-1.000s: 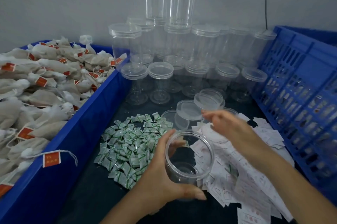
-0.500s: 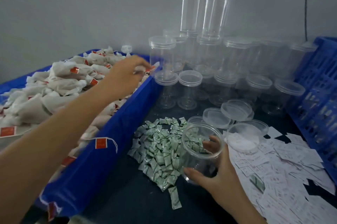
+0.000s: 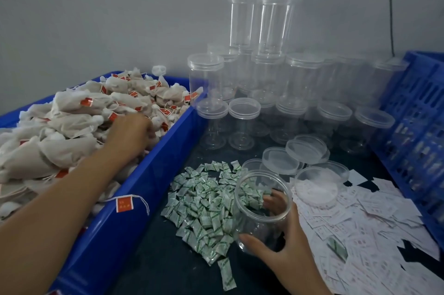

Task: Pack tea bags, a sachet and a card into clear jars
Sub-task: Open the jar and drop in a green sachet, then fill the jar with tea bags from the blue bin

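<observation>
**Change since half a second ago:** the left hand (image 3: 131,130) is being lowered from the far end of the bin into the middle of the pile. The open jar (image 3: 252,222) is being kept where it was.

- **Blue bin (image 3: 134,198):** being used as the store of tea bags (image 3: 72,124), which are heaped above its rim at the left.
- **Stacked jars (image 3: 300,92):** lidded and empty, being held in reserve against the wall.
- **Cards (image 3: 374,222):** being kept spread at the right.
- **Sachets (image 3: 204,201):** being kept in a loose heap just left of the open jar.
- **Open jar:** being gripped by the right hand (image 3: 281,244), thumb on the near wall and fingers curled round the far side. It is apparently empty, though green seen through the wall is blurring that reading.
- **Left hand:** fingers are being pressed down among the bags and are hidden by the knuckles. Whether a bag is being pinched cannot be told.
- **Progress:** nothing is being shown as packed. Bags, sachet and card are all being left to do.
</observation>
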Available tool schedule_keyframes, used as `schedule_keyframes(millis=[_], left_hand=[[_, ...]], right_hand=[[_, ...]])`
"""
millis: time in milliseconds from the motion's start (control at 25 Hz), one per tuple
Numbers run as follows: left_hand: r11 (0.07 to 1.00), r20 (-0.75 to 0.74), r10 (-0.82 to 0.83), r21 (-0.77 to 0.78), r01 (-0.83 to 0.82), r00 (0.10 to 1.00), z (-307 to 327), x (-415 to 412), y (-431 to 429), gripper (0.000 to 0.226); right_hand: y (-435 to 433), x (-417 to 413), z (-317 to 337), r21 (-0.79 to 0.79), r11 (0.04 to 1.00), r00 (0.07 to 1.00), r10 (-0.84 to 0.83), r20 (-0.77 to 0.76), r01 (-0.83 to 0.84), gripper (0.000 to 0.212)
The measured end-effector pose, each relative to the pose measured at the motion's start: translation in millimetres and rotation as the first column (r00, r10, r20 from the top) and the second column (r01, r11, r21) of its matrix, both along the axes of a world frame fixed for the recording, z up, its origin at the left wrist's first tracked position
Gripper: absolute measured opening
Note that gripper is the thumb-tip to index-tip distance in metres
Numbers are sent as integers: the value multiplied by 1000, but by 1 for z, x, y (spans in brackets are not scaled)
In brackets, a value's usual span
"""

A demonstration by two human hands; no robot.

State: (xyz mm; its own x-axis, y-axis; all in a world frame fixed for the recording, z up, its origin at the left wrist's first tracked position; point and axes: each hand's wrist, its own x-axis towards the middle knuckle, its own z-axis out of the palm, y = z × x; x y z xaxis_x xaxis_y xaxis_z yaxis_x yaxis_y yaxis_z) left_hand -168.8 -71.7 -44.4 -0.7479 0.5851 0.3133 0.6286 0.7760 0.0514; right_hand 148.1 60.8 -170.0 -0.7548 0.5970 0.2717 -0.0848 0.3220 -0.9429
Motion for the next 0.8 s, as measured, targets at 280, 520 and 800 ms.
schedule_keyframes(millis=[280,520,800], left_hand=[[527,288,-220,839,-134,932,39,36,14,15],[593,316,-751,708,383,579,48,153,48,20],[664,413,-739,319,676,532,42,160,72,11]], right_hand=[[-1,0,5,-2,1000,1000,10,-14,-10,94],[0,-1,7,-32,999,999,29,-22,-30,88],[1,1,7,-16,1000,999,26,-30,-27,92]])
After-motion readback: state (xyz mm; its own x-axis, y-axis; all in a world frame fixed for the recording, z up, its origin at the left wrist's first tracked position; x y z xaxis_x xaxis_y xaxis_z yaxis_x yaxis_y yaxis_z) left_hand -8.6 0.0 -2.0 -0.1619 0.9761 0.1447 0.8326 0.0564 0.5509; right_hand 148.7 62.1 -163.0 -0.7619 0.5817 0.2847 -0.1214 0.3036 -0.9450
